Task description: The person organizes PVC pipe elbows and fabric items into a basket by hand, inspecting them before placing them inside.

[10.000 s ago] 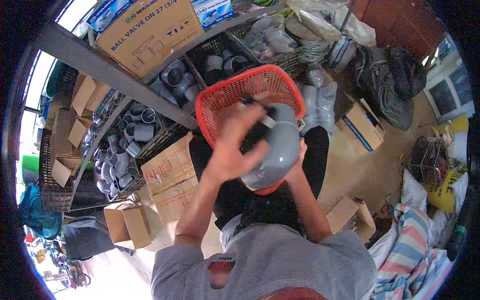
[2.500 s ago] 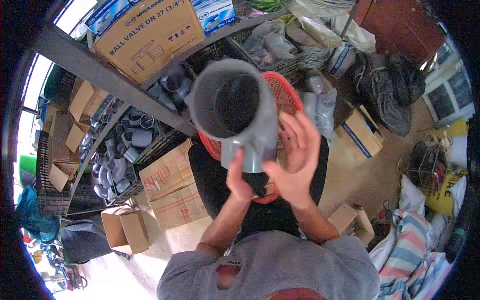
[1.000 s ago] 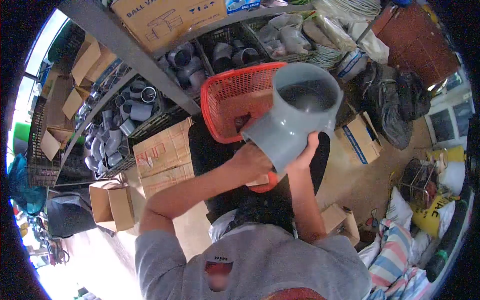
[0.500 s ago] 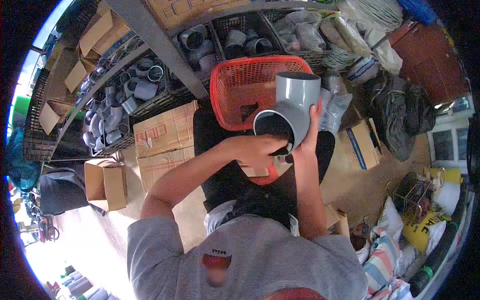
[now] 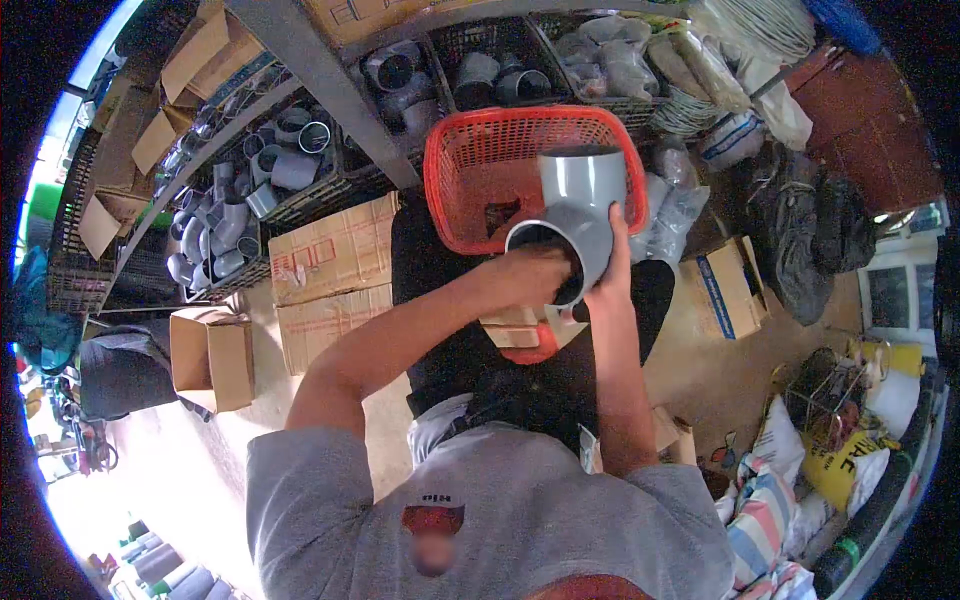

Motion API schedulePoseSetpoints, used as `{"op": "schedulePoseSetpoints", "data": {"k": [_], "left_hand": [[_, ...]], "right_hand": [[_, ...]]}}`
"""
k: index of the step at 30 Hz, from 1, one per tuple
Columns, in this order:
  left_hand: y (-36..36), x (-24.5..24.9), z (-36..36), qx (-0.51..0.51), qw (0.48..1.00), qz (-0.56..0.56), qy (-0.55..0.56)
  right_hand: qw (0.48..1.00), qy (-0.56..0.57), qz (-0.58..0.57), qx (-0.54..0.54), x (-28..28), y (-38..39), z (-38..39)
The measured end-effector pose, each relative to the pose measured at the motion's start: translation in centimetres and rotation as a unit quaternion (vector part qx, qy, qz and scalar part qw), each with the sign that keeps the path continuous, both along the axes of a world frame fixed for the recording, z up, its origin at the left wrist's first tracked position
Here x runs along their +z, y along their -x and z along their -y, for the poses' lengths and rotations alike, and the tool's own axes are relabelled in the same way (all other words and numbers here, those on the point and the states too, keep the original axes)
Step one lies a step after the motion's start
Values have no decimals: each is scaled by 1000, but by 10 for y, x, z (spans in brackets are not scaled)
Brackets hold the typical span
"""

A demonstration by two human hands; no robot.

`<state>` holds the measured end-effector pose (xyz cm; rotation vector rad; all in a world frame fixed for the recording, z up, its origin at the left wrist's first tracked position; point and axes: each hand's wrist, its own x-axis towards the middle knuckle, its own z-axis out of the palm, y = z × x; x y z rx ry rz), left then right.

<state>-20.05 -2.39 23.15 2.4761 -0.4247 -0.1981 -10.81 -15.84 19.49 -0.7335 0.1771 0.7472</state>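
A large grey plastic pipe tee (image 5: 584,190) is held up over my lap, one round opening facing up and another facing toward me. My right hand (image 5: 612,262) grips it from the right side, with fingers along its wall. My left hand (image 5: 535,277) is at the near opening, its fingers curled and partly inside the rim. What it holds, if anything, is hidden and blurred. Behind the tee stands a red plastic basket (image 5: 436,200), with a small dark piece at its bottom. A red and cream object (image 5: 530,345) lies below my hands, between my legs.
Black crates hold grey pipe fittings (image 5: 295,168) at the left and back. Flattened cardboard (image 5: 335,260) and an open box (image 5: 212,360) lie on the left. Another carton (image 5: 730,290), dark bags (image 5: 795,240) and sacks (image 5: 840,465) are on the right. A metal post (image 5: 325,90) slants at upper left.
My left hand has shifted slightly up and deeper into the near opening. The tee has tilted a little and moved slightly left, with my right hand still on it.
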Motion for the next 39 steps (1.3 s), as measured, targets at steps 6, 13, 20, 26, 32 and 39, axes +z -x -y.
{"op": "schedulePoseSetpoints", "data": {"k": [6, 13, 20, 26, 32, 39], "left_hand": [[18, -63, -1, -20, 987, -117, 113], [-8, -25, 40, 368, 598, -240, 670], [0, -60, 30, 286, 714, -189, 611], [29, 30, 27, 46, 994, 86, -56], [13, 23, 33, 52, 929, 341, -133], [19, 17, 54, 39, 958, 283, -40]], "right_hand": [[999, 3, -3, -35, -14, 13, 4], [997, -23, 38, -66, -6, 30, -9], [986, -57, 94, -123, -70, 34, -4], [966, -57, 219, -123, -33, 40, 24], [924, -3, 353, -150, 0, 35, 36], [978, 100, 144, -116, 13, 31, 60]]}}
